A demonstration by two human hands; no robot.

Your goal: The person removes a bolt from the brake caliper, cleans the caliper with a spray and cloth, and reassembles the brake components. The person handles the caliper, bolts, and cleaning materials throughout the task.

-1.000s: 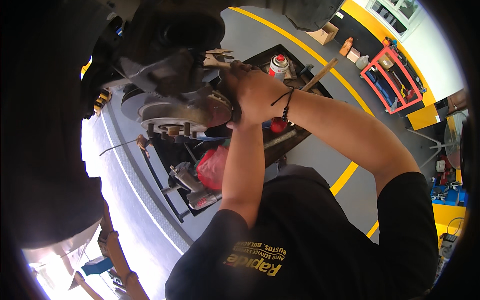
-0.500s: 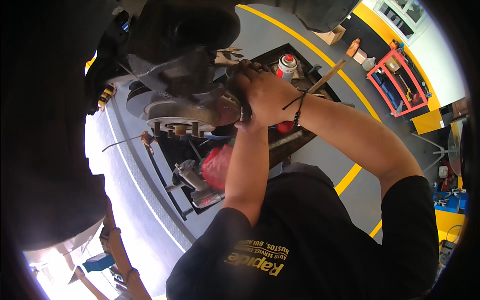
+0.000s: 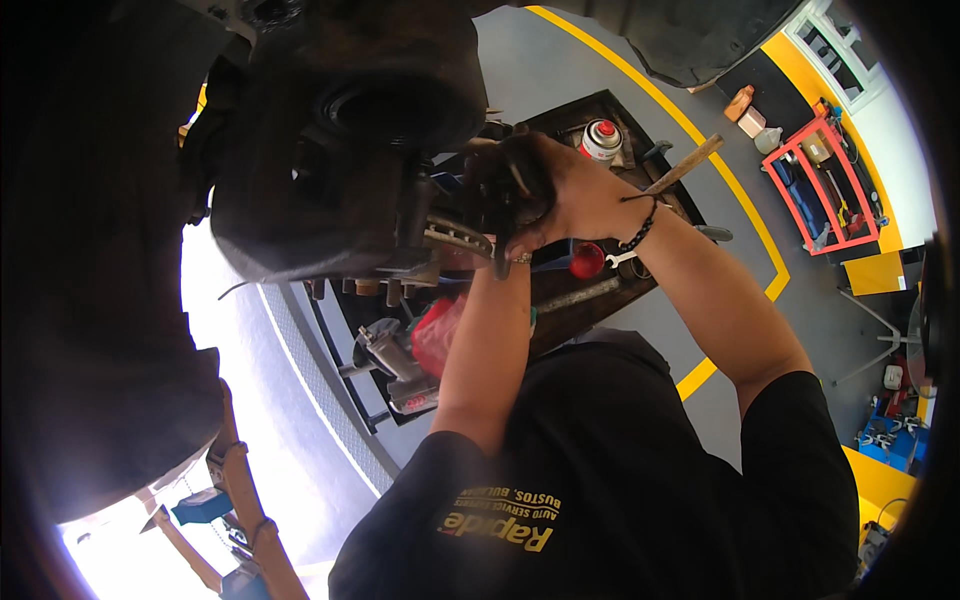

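A dark, greasy brake caliper [image 3: 512, 187] is at the edge of the brake disc [image 3: 458, 236], under dark suspension parts [image 3: 400, 110]. My right hand [image 3: 597, 195], with a black cord and bead bracelet on its wrist, is wrapped round the caliper from the right. From below, my left forearm [image 3: 487, 345] reaches up to the same caliper. My left hand is mostly hidden behind the caliper and my right hand, so its fingers do not show. Wheel studs [image 3: 393, 293] jut from the hub below the disc.
Beneath my hands, a dark tool cart [image 3: 575, 305] carries a spray can [image 3: 601, 140], a wooden-handled tool [image 3: 685, 165], a wrench [image 3: 620, 259], a red round object [image 3: 587, 260] and an impact wrench [image 3: 395, 360] beside a red cloth [image 3: 435, 335]. A red trolley [image 3: 825, 190] stands farther right.
My view has shifted, and the suspension parts now cover more of the disc. Both hands stay at the caliper, which shows more plainly now beside my right hand.
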